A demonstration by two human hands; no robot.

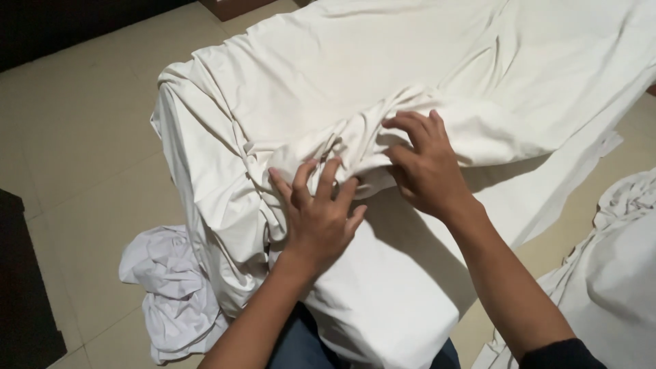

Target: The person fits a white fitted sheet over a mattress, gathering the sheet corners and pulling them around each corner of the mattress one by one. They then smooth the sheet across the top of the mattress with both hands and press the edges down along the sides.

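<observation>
White sheet (383, 89) draped over a support it hides entirely, far edge cut off. Left hand (320, 212) and right hand (424, 164), fingers spread and bent, press side by side on its bunched folds; crumpled cloth (167, 287) on the tiled floor (82, 137)

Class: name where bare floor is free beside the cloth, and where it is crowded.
Free: the tiled floor left of the white sheet, above the crumpled white cloth. Crowded: the bunched folds under the left hand and right hand.
</observation>
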